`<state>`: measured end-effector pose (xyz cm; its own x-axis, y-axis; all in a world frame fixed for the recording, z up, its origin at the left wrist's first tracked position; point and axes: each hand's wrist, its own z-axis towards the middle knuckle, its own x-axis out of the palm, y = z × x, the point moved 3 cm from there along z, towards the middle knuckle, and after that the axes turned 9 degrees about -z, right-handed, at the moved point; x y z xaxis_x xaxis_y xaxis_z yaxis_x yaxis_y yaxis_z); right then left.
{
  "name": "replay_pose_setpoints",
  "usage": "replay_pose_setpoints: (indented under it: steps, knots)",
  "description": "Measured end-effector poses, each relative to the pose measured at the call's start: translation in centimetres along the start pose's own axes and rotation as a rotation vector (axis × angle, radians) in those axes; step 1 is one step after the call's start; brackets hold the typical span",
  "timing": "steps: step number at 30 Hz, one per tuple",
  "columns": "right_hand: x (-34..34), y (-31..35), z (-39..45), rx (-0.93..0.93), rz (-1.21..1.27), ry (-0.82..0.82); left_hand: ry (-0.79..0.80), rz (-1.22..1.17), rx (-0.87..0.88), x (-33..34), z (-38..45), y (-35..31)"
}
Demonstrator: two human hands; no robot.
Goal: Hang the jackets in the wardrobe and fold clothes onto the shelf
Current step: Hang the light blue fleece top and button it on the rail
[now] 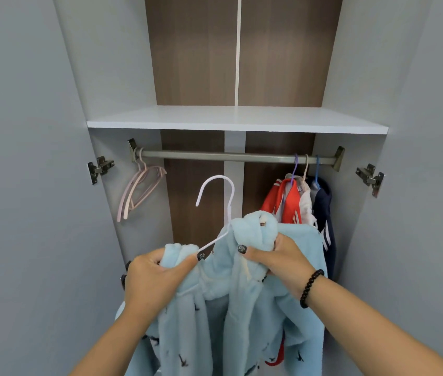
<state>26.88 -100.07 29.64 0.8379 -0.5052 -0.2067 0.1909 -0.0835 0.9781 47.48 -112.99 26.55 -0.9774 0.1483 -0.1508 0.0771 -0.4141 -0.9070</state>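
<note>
Both hands, left and right, fingers curled around fluffy pale-blue fleece jacket below grey metal wardrobe rail, settling it on white wire hanger, likely for hooking.

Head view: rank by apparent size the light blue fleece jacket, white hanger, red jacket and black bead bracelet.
1. Light blue fleece jacket, though nearest the camera.
2. Red jacket, partly hidden.
3. White hanger, partly inside the fleece.
4. Black bead bracelet.
</note>
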Motion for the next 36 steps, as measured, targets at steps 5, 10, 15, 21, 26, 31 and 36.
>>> replay_pose_setpoints:
  steps: [5, 10, 15, 21, 26, 31, 36]
  knots:
    - [-3.2, 1.0, -0.3, -0.198, -0.572, -0.417, 0.007, 0.022, -0.013, -1.3, 1.3, 0.2]
    - [-3.9, 1.8, 0.4, -0.466, -1.109, -0.050, 0.055, 0.031, 0.071, -2.2, 1.4, -0.9]
    - [-2.6, 1.4, 0.0, -0.477, -1.020, 0.006, 0.072, 0.109, 0.175, -2.2, 1.3, -1.8]
    - [-0.6, 1.5, -0.7, -0.495, -1.005, -0.028, 0.045, 0.301, 0.387, 0.0, 0.2, -4.0]
    - [0.4, 1.4, -0.7, -0.426, -0.919, -0.087, 0.053, 0.102, 0.512, 2.1, -0.8, -5.7]
    - [0.2, 0.9, -0.3, -0.313, -0.820, -0.212, 0.140, -0.186, 0.174, 3.6, -1.9, -3.5]
    - [0.2, 0.4, 0.1, -0.247, -0.789, -0.274, 0.313, -0.266, -0.088, 4.0, -3.5, 1.2]
